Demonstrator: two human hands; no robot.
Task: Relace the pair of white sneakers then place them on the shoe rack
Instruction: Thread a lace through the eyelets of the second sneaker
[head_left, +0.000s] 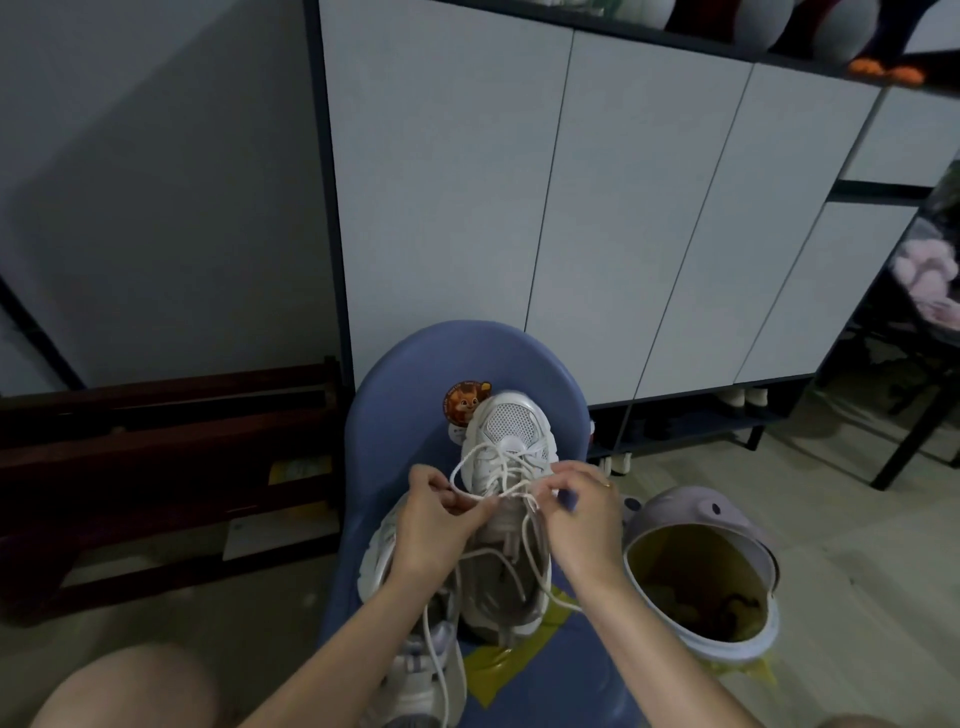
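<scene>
A white shoe (511, 499) sits on a blue chair (415, 374), toe pointing away. The left hand (434, 519) pinches the lace (470, 480). The right hand (584, 512) pinches the lace's other side. Another shoe (415, 670) lies just beside it, nearer the person.

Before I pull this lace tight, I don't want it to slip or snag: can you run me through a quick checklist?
1. Left hand pinches the lace: ok.
2. Right hand pinches the lace: ok.
3. Sneaker rests steady on the blue seat: ok.
4. Lace threaded evenly through all eyelets: cannot tell.
5. Loose lace ends clear of the second sneaker: not ok, one trails over it.
</scene>
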